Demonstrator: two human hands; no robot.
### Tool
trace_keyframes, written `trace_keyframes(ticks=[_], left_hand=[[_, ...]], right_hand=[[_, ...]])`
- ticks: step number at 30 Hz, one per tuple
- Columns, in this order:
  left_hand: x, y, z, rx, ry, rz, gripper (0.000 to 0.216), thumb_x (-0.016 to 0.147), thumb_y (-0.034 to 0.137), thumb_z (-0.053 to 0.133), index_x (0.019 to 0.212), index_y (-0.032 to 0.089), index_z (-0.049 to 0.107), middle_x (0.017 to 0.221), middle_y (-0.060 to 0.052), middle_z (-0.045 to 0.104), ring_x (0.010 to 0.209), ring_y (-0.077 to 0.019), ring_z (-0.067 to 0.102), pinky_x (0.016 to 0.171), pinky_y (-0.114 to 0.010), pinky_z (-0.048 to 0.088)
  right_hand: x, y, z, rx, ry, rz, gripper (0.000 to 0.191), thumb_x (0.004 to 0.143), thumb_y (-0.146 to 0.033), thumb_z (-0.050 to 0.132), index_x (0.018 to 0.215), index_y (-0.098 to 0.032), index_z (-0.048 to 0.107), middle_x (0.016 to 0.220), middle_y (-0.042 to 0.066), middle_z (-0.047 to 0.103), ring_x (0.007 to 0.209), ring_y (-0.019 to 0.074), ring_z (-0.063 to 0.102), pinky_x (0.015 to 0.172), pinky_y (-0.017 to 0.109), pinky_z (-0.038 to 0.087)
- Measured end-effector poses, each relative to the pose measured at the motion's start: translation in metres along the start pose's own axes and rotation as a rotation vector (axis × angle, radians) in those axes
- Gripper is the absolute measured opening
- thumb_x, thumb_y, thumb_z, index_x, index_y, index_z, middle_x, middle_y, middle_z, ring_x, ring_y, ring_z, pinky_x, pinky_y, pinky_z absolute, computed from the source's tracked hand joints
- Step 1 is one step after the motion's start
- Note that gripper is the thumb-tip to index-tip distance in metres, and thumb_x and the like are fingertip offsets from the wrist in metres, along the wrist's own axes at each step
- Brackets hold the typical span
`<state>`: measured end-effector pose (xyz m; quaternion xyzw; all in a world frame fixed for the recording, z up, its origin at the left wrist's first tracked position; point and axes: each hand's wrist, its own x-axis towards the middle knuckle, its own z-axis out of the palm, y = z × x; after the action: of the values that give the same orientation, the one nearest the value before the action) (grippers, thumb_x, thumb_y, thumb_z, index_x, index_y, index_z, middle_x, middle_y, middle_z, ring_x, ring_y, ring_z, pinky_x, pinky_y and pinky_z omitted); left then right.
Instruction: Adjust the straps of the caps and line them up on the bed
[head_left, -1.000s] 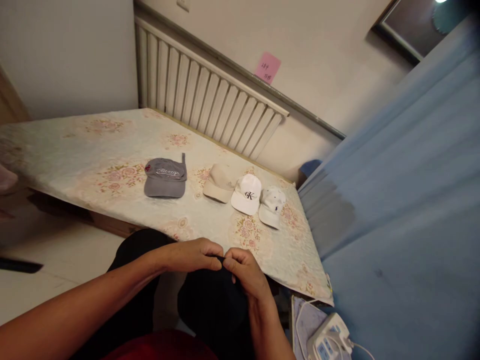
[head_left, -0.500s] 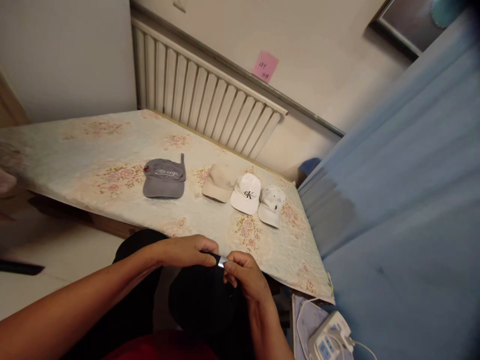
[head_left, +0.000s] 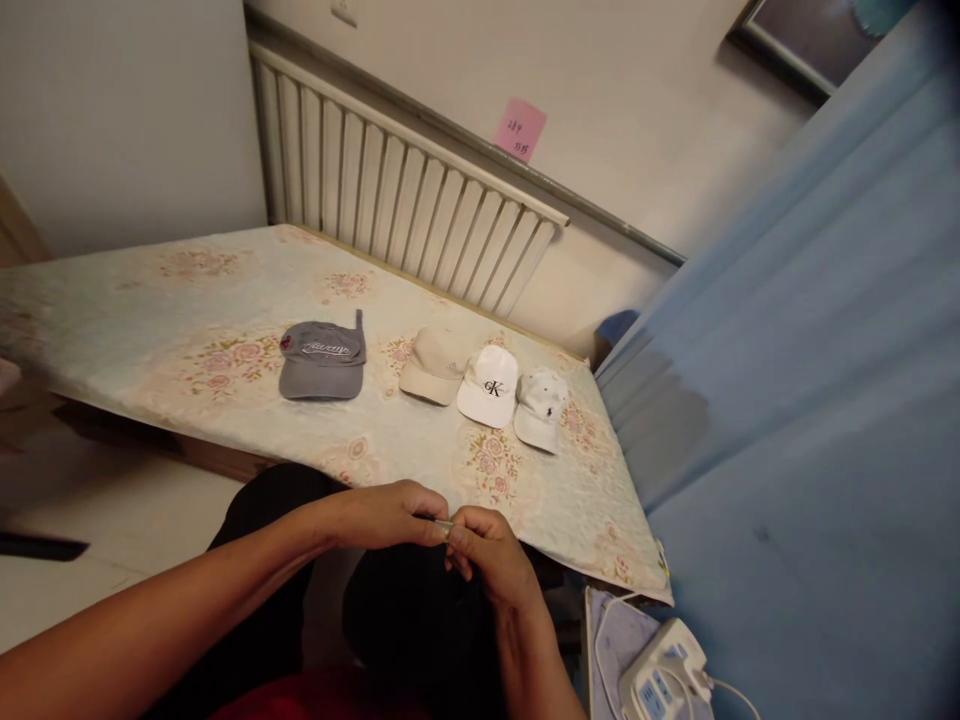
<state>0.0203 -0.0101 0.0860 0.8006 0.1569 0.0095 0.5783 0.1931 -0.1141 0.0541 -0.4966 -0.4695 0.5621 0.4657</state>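
Note:
My left hand and my right hand meet above my lap, both closed in a pinch. Between their fingertips shows a small silver metal buckle. The left fingers grip a dark strap running into it, mostly hidden by the thumb; the right thumb presses on the buckle's other end. Dark cloth lies just below; I cannot tell whether the strap belongs to it. On the bed beyond lie a grey cap with its strap end sticking up, a beige cap, a white cap with black letters and another white cap.
A flower-patterned cover spreads over the bed. Behind it a radiator runs along the wall. To the right hangs a blue curtain. A power strip with cords sits on a small stand at lower right.
My left hand has shifted slightly right, closer to my right hand. Less of the buckle and strap shows between the fingers. The view has tilted a little.

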Motion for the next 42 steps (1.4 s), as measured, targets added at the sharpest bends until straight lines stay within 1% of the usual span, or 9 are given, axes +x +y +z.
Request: trace_keyframes(ticks=[7,13,17,20,22,25,29,34,42], left_hand=[[0.005,-0.007,0.001,-0.056,-0.028,-0.024,0.025,0.082,0.042,0.056,0.079,0.018,0.062,0.065,0.004,0.043,0.060,-0.0111,0.033,0.056,-0.024,0.027],[0.007,-0.011,-0.003,-0.111,-0.065,-0.045,0.023,0.081,0.040,0.057,0.078,0.018,0.059,0.066,0.005,0.044,0.061,-0.0110,0.035,0.057,-0.024,0.028],[0.008,-0.003,-0.004,-0.089,-0.095,-0.030,0.023,0.082,0.039,0.056,0.079,0.018,0.062,0.069,0.003,0.053,0.064,-0.0118,0.043,0.060,-0.023,0.033],[0.010,0.007,-0.002,-0.123,-0.144,0.029,0.018,0.082,0.033,0.055,0.085,0.019,0.067,0.080,0.000,0.065,0.075,-0.0143,0.054,0.071,-0.025,0.040],[0.011,0.010,-0.001,-0.157,-0.154,0.059,0.017,0.082,0.030,0.055,0.085,0.020,0.068,0.083,0.000,0.067,0.078,-0.0145,0.057,0.074,-0.025,0.041],[0.010,0.008,0.000,-0.139,-0.105,0.065,0.019,0.083,0.035,0.055,0.079,0.021,0.068,0.074,0.001,0.064,0.069,-0.0126,0.052,0.065,-0.023,0.039],[0.006,-0.001,-0.001,-0.082,-0.048,0.014,0.026,0.082,0.042,0.056,0.074,0.018,0.064,0.065,0.003,0.054,0.059,-0.0107,0.042,0.054,-0.022,0.030],[-0.001,-0.006,-0.005,-0.080,-0.021,-0.036,0.023,0.080,0.037,0.054,0.072,0.017,0.061,0.062,0.004,0.047,0.057,-0.0101,0.036,0.052,-0.023,0.026],[-0.012,-0.008,-0.012,-0.105,-0.021,-0.040,0.023,0.080,0.037,0.053,0.069,0.018,0.060,0.060,0.004,0.046,0.058,-0.0112,0.037,0.053,-0.024,0.025]], right_hand=[[-0.004,-0.001,-0.008,0.003,-0.071,-0.013,0.033,0.076,-0.045,0.068,0.062,-0.016,0.062,0.041,-0.007,0.047,0.040,0.0072,0.040,0.052,0.023,0.035],[-0.006,0.004,-0.012,0.007,-0.047,-0.004,0.037,0.075,-0.050,0.067,0.063,-0.016,0.062,0.042,-0.006,0.049,0.040,0.0071,0.040,0.049,0.022,0.031],[-0.004,0.002,-0.009,0.010,-0.016,-0.011,0.038,0.074,-0.052,0.067,0.061,-0.016,0.060,0.042,-0.006,0.049,0.040,0.0073,0.041,0.047,0.022,0.029],[-0.002,0.002,-0.006,0.017,-0.030,-0.026,0.035,0.075,-0.048,0.067,0.062,-0.016,0.060,0.042,-0.006,0.050,0.042,0.0080,0.044,0.050,0.022,0.033],[-0.001,0.001,-0.005,0.016,-0.039,-0.025,0.032,0.075,-0.046,0.067,0.062,-0.017,0.061,0.044,-0.005,0.051,0.044,0.0087,0.046,0.051,0.023,0.034],[0.000,0.000,-0.003,-0.003,-0.027,-0.015,0.030,0.075,-0.042,0.067,0.061,-0.016,0.061,0.048,-0.004,0.053,0.046,0.0091,0.047,0.052,0.023,0.034],[0.000,-0.003,-0.001,-0.048,-0.028,-0.022,0.028,0.076,-0.038,0.066,0.059,-0.017,0.059,0.053,-0.003,0.056,0.052,0.0101,0.049,0.057,0.024,0.037],[-0.003,-0.003,0.000,-0.094,-0.051,-0.025,0.028,0.077,-0.039,0.064,0.060,-0.017,0.061,0.057,-0.002,0.058,0.058,0.0116,0.051,0.063,0.025,0.039],[-0.009,0.013,-0.008,-0.157,-0.009,0.040,0.033,0.075,-0.047,0.065,0.063,-0.016,0.063,0.060,-0.002,0.058,0.059,0.0108,0.048,0.062,0.024,0.036]])
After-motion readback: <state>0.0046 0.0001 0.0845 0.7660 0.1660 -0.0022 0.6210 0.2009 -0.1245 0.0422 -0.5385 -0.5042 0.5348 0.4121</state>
